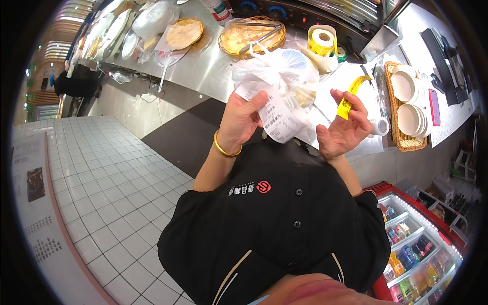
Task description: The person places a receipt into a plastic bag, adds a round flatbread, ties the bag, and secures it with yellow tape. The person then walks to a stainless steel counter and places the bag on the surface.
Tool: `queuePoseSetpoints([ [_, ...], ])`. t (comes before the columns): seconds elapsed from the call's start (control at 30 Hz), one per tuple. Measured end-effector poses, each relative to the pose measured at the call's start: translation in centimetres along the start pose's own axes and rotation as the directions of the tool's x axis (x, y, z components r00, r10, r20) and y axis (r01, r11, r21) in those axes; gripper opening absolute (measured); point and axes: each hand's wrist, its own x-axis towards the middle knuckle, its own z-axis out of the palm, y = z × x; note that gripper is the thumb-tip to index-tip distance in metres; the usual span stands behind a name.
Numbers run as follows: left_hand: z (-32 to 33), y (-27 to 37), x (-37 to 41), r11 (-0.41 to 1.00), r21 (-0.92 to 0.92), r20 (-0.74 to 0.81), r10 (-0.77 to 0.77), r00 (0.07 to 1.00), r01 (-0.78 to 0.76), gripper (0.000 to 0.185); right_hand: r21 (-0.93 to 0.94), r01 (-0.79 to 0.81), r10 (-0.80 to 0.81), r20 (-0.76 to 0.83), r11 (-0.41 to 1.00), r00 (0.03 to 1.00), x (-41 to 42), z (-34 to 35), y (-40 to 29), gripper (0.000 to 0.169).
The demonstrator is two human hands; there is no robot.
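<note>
My left hand [242, 120], with a gold bangle at the wrist, pinches a printed paper receipt [280, 116] between thumb and fingers. Just behind the receipt, a tied white plastic bag [274, 68] stands on the steel counter [183, 70]; part of its front is covered by the paper. A curved yellow sticker strip [352, 95] with printing hangs at the fingers of my right hand [345, 127]. The thumb of that hand is spread away from the strip. A roll of yellow labels [323, 40] stands beyond the bag.
Metal tongs [263, 38] lie in a round wicker basket [251, 32]. White bowls [406, 85] fill a wicker tray [411, 143] at right, beside a phone [434, 107]. A drinks cooler [415, 244] is low right. A person in dark clothes [78, 85] is far left.
</note>
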Motion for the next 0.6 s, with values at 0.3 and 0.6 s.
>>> queuePoseSetpoints([
  [0.3,-1.6,-0.6,1.6,0.770,0.634,-0.025,0.108,0.994,-0.068,0.053,-0.080,0.146,-0.109,0.359,0.986,0.927,-0.5,0.5,-0.4,0.056],
  [0.6,-0.6,-1.9,-0.1,0.616,0.692,0.304,0.224,0.926,-0.377,0.027,-0.268,0.107,0.061,0.550,0.958,0.833,-2.5,2.8,-1.4,0.078],
])
